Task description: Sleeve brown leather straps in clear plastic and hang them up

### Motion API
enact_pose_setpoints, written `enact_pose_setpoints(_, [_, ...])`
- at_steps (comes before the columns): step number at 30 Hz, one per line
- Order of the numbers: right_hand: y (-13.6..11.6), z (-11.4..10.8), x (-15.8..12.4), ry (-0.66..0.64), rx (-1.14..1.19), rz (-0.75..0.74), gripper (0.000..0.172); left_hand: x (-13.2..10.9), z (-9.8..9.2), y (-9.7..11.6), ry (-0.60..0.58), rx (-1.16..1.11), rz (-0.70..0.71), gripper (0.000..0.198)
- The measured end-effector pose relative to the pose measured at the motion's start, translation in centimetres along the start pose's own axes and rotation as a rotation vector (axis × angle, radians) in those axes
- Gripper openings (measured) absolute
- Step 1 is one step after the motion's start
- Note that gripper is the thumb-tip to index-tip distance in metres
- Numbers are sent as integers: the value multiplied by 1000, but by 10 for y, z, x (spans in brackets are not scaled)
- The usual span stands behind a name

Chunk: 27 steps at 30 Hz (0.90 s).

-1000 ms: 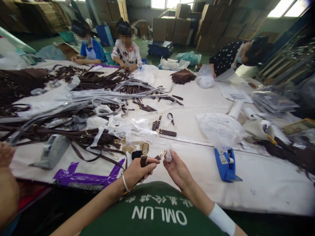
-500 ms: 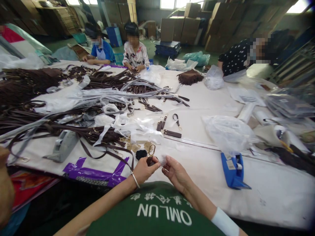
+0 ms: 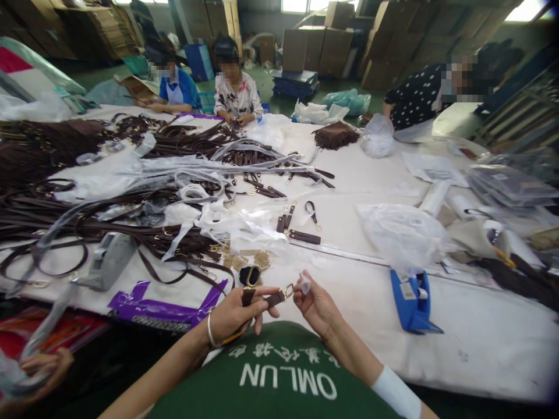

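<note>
Yr L hand (image 3: 239, 312)'s clamped on a dk-brown strap (image 3: 275, 299) at 12 o'clock, its gold snap hook (image 3: 287, 291) bare. Yr R hand (image 3: 322, 309) pinches clear film (image 3: 305, 284), apart from hook. Short straps (image 3: 304, 237) lie just past 12; big strap pile (image 3: 144, 231) at 10 apparently left.

Head-worn view, forward-down over hands (image 3: 318, 307) and table (image 3: 480, 326)
</note>
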State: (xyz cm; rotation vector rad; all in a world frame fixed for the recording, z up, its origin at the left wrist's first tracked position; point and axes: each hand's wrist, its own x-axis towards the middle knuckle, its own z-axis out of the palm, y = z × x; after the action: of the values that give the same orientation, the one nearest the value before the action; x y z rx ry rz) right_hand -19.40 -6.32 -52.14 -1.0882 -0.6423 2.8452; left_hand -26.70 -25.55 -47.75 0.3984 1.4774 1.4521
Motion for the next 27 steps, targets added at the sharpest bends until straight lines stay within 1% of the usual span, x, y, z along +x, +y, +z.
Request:
enact_pose_setpoints(4, [2, -2, 2, 22, 4, 31, 25, -6, 2, 6, -4, -40, 76, 45])
enact_pose_setpoints(7, [3, -3, 2, 25, 0, 12, 23, -8, 5, 6, -22, 0, 126, 42])
enact_pose_setpoints(13, [3, 0, -1, 61, 7, 9, 25, -9, 12, 6, -17, 262, 196, 39])
enact_pose_setpoints(17, [4, -1, 0, 82, -26, -64, 22, -7, 15, 6, 38, 420, 219, 40])
enact_pose_setpoints(20, [8, -3, 0, 34, -27, -126, 21, -1, 15, 1, 127, 412, 202, 40])
enact_pose_setpoints(22, [13, -1, -1, -10, -59, -136, 20, 7, 16, -5, 185, 336, 175, 44])
enact_pose_setpoints(27, [24, 7, -6, -212, -291, -112, 20, 38, 22, -23, 241, 121, 126, 62])
